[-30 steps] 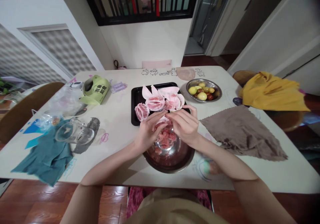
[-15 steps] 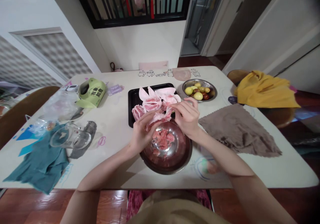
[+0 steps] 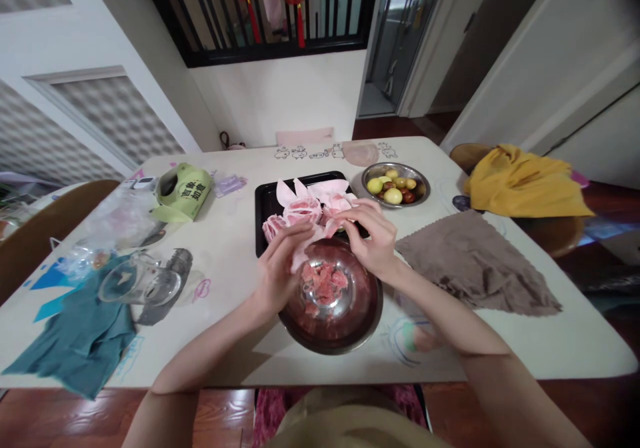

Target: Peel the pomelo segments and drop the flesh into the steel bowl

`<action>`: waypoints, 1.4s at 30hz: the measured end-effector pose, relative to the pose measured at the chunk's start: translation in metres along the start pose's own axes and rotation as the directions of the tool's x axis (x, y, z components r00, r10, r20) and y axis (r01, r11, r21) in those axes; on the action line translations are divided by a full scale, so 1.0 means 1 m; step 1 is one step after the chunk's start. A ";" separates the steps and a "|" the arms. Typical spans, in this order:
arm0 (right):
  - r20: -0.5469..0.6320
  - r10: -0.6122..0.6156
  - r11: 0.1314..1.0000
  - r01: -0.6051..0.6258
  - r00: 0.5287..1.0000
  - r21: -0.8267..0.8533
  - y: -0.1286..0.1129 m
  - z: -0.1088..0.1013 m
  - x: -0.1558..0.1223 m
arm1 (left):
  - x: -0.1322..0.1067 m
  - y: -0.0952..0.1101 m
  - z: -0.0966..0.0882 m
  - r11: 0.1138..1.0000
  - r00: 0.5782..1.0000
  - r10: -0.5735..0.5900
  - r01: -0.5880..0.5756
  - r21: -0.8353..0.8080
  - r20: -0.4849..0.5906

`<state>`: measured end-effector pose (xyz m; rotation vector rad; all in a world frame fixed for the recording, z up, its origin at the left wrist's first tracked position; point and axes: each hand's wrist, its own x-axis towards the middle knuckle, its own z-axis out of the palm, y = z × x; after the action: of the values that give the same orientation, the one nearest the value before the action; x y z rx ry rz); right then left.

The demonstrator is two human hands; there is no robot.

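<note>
My left hand [image 3: 281,265] is closed on a piece of red pomelo [image 3: 306,247] with pale membrane, over the far left rim of a steel bowl [image 3: 334,341]. Opposite it, my right hand [image 3: 373,238] pinches pomelo membrane with thumb and forefinger, above the bowl's far right side. Loose pink pomelo pulp [image 3: 325,283] lies at the bottom of the bowl. Just behind, a black tray [image 3: 267,198] carries pomelo chunks [image 3: 303,209] and pieces of pale pink peel [image 3: 327,188]. Fingers partly cover the held piece.
A smaller steel bowl [image 3: 424,191] of green and brown fruit stands behind my right hand. A brown cloth [image 3: 480,265] lies at right. On the left are a glass jug [image 3: 143,281], a teal cloth [image 3: 87,341], a green carton [image 3: 184,191] and clear plastic [image 3: 117,215].
My left hand has tilted more upright and its fingers have shifted. The held pomelo flesh between the hands is less visible, with pale membrane hanging by the left hand.
</note>
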<state>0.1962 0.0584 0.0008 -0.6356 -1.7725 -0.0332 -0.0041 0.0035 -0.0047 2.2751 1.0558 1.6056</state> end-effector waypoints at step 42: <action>0.250 -0.415 0.876 0.458 0.875 -0.147 -0.019 -0.005 -0.002 | -0.001 0.006 -0.005 0.969 0.968 -0.228 0.237 -0.072 0.109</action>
<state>0.1924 0.0401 0.0060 -0.3735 -2.1108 -0.4823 -0.0061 -0.0030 0.0001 2.0652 1.1571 1.4022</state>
